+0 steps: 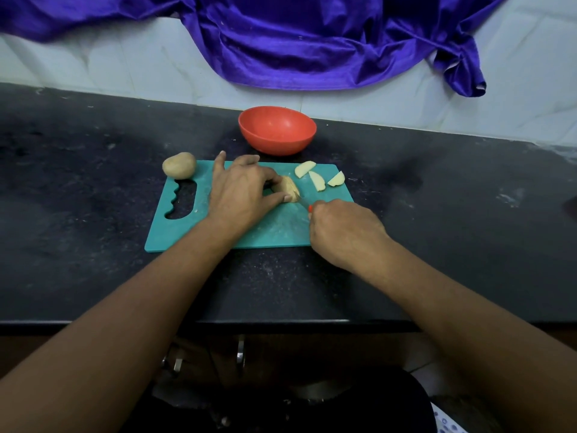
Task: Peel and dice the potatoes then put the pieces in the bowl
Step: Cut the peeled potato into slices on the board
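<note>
On the teal cutting board [274,229] my left hand [242,190] pinches a potato half [288,189] between thumb and fingers, skin side up. My right hand [343,231] grips a knife with a red handle [310,208]; its blade meets the potato half at the near right side and is mostly hidden. Three pale cut wedges [318,179] lie on the board's far right corner. A whole unpeeled potato [179,165] sits at the board's far left corner. The red bowl [277,130] stands just behind the board with nothing visible inside.
The black counter [93,198] runs left and right of the board, with its front edge near my forearms. A purple cloth [312,42] hangs over the white tiled wall behind the bowl.
</note>
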Tool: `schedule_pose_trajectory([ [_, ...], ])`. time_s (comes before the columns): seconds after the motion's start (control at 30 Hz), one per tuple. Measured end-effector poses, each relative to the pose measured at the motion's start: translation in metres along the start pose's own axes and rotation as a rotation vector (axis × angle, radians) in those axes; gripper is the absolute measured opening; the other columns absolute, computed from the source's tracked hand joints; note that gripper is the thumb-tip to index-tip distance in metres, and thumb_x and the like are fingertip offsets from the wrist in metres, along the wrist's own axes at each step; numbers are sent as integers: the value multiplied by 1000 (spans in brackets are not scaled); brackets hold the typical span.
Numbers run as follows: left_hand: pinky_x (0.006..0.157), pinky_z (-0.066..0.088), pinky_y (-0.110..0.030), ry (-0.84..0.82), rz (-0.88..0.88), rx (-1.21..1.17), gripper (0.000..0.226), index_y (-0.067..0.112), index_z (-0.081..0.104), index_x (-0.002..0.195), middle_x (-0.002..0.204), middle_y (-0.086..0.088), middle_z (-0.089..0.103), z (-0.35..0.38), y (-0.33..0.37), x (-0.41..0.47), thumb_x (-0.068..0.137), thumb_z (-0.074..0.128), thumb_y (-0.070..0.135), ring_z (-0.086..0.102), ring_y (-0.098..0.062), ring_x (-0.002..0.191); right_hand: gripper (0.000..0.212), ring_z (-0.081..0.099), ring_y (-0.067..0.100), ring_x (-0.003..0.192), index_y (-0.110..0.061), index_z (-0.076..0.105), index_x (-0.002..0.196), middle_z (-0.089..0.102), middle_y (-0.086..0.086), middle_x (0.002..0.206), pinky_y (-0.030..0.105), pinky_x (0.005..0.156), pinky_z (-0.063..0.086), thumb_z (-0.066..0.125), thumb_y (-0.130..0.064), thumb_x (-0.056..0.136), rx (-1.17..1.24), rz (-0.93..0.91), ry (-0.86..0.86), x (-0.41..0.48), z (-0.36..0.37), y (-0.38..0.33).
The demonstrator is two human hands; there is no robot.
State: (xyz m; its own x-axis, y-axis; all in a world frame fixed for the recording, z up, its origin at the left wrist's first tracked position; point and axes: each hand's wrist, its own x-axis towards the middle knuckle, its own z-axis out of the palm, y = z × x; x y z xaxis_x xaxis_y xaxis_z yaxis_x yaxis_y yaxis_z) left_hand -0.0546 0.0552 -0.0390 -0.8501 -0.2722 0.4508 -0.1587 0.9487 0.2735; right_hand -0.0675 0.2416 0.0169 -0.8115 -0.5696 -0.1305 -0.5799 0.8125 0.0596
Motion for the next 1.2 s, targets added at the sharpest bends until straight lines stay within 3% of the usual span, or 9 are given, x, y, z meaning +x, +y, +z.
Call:
schedule_pose_trajectory([
  [0.2,123,12,-56,-11,-3,-3,37,36,75,104,113,11,74,3,-2,1,82,70,66,45,-11,140,11,54,21,81,-21,45,100,44,-3,81,39,65,43,42,-29,106,9,-14,-30,-6,2,11],
  [0.37,123,11,-56,-12,-8,-3,37,35,75,107,114,10,73,1,-1,1,83,71,63,44,-12,140,22,52,16,76,-22,42,91,47,-3,82,36,66,42,38,-34,109,39,-13,-49,-15,2,27],
  [0.5,123,12,-55,-8,-8,-21,36,35,75,106,116,8,73,1,-1,0,82,72,63,44,-12,140,38,57,17,76,-21,50,79,56,1,84,33,59,38,39,-42,109,295,-4,-89,-13,6,46],
  [0.6,123,13,-55,-19,-11,-27,37,35,75,106,117,8,73,0,-1,0,83,72,62,44,-13,141,39,53,6,55,-16,58,81,56,-2,69,30,55,37,45,-40,108,553,29,-104,-13,12,59],
  [0.7,123,14,-54,-19,-6,-42,36,35,75,105,115,9,73,-1,-1,0,82,72,62,44,-14,140,39,39,1,33,-17,57,80,48,-8,52,21,39,31,45,-41,108,703,72,-98,-13,17,61],
  [0.87,122,16,-55,-15,1,-40,36,35,74,103,116,11,73,0,-2,0,81,72,63,45,-14,140,40,42,2,39,-16,58,79,50,-3,63,29,51,34,46,-40,108,684,49,-41,-9,18,60],
  [1.0,122,17,-55,-18,-6,-34,39,35,74,107,119,10,72,1,-2,1,81,72,65,44,-13,140,40,56,14,68,-18,57,79,58,0,77,35,63,42,44,-41,109,529,-3,-15,-7,14,58],
  [1.2,123,17,-54,-10,-12,-50,42,33,74,111,122,4,71,1,-2,0,81,74,62,43,-13,141,37,57,15,71,-23,54,83,59,-1,80,34,57,39,38,-44,108,250,-17,53,8,12,38],
])
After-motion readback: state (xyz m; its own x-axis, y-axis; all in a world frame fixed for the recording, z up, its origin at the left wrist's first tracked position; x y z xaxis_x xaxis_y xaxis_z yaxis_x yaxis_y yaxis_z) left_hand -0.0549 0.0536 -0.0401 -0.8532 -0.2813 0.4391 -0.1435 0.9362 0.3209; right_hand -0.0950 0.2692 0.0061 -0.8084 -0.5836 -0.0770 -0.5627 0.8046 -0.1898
